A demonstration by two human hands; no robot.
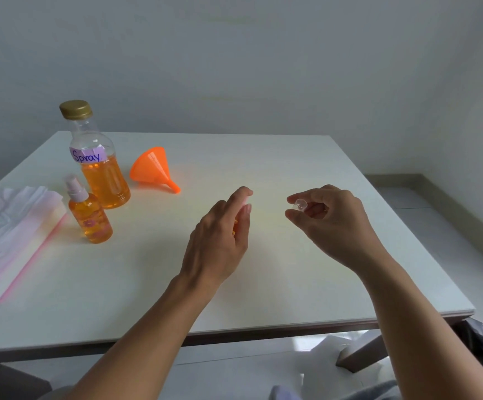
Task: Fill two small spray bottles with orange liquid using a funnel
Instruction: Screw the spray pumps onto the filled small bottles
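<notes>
So the person's got both hands up over the middle of the tabletop (292,284). The left hand (220,235) has its fingers (243,194) wrapped loosely, close together, round a second spray bottle (235,226). Only a sliver of orange shows between thumb and fingers, plus a pale pinkish bit up by the fingertips, so most of it is hidden. Can't tell whether it's resting on the tabletop or lifted.

The right hand (329,223) is a little to the right of it, not touching. It's pinching a tiny clear cap (300,204) between thumb and forefinger, with the other fingers curled in behind.

Over by the far left corner stands the big bottle (104,180), upright, gold lid on. It has a purple label that says "Spray." and orange liquid up to just below the label. Just in front of it, toward the near side, is a small spray bottle (91,217), upright, sprayer and clear cover on, full of orange stuff.

The orange funnel (152,168) is lying on its side just right of the big bottle, spout pointing toward the near right. A pink-and-white pack of tissues (12,226) sits along the left edge.
</notes>
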